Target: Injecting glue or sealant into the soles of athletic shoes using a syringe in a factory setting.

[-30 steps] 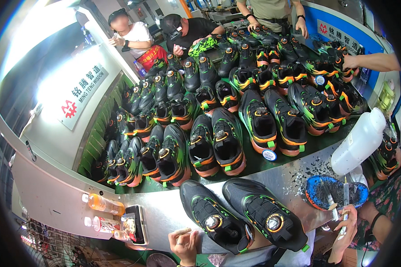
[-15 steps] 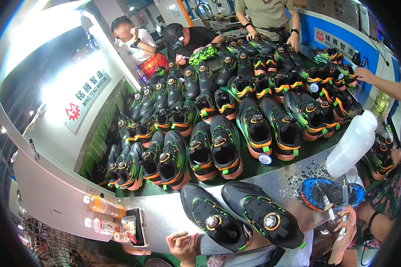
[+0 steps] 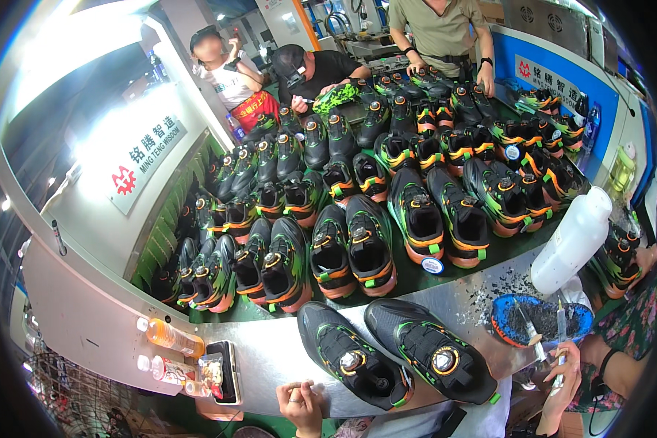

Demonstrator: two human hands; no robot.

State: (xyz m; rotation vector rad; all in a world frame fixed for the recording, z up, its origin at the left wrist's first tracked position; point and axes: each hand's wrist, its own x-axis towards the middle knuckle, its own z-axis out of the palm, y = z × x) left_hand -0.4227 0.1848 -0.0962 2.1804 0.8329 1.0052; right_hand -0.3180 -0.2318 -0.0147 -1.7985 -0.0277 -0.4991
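My left hand, with a ring on one finger, is at the bench's front edge. Its fingers are curled in, hiding whatever may be in them. To its right, a pair of black sneakers with dial closures, the left shoe and the right shoe, lies on the metal bench. At the lower right, my right hand is closed around a slim syringe, pointing up. It overlaps a blue sole-shaped tray holding black crumbs. A second syringe lies across this tray.
Rows of similar sneakers fill the green surface beyond. A white plastic bottle stands behind the tray. Drink bottles and a phone are at left. Several people stand around; a co-worker's arm is close at right.
The fingers of my left hand have curled in further. Another person's arm has withdrawn from above the shoes at the far right. My right hand stays around the syringe.
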